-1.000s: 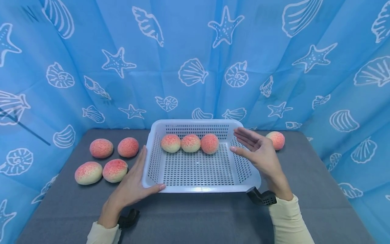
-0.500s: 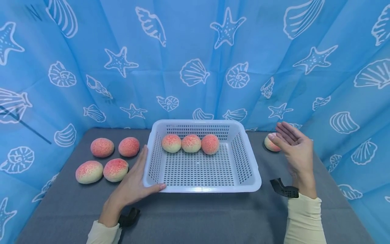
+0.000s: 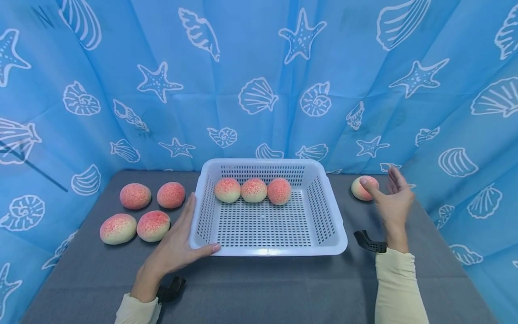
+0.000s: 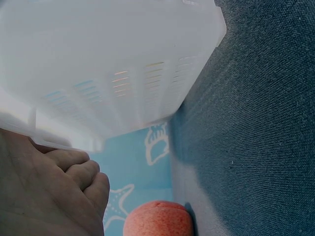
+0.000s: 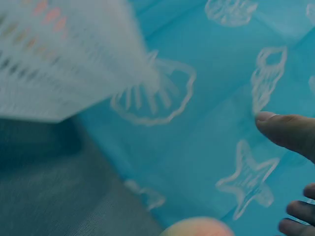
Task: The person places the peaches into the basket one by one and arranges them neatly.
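A white plastic basket (image 3: 265, 251) with slotted walls holds three pink-and-cream peaches, including a left one (image 3: 227, 190), a middle one (image 3: 254, 191) and a right one (image 3: 279, 191), in a row towards its back. My left hand (image 3: 175, 245) rests against the basket's front left corner, fingers straight along the outer wall and thumb on the front rim. To the right of the basket lies a single peach (image 3: 361, 189) on the table. Beside it is my right hand (image 3: 393, 202), fingers spread, thumb close to the peach; contact cannot be told. The right wrist view shows only that peach's top (image 5: 199, 228).
Several more peaches, one of them (image 3: 154, 226) nearest my left hand, lie on the grey cloth (image 3: 283, 292) left of the basket. A blue curtain (image 3: 259, 121) with white shells and starfish stands behind the table and along its sides.
My right hand has moved from above the basket's right side over to the lone peach, its thumb now lower beside it. The left hand and basket have stayed put.
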